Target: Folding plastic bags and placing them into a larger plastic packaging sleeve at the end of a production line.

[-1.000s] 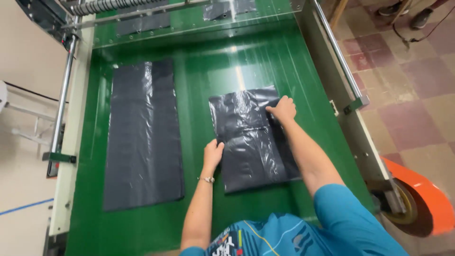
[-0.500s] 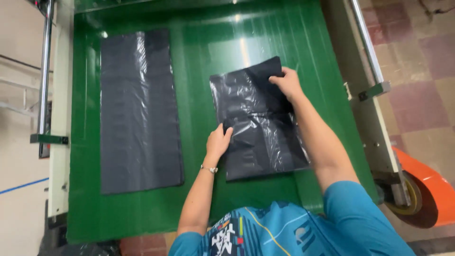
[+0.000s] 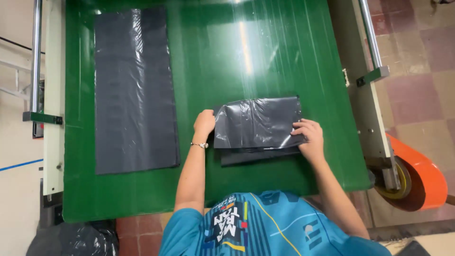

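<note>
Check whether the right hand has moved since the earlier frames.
Yes. The right hand has come back toward the near edge of the green table, folding the black bag over itself; earlier it was at the bag's far corner.

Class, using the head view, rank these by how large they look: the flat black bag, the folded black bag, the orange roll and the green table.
1. Green table
2. Flat black bag
3. Folded black bag
4. Orange roll, though it is partly cut off by the machine frame, so its rank is unsure.
</note>
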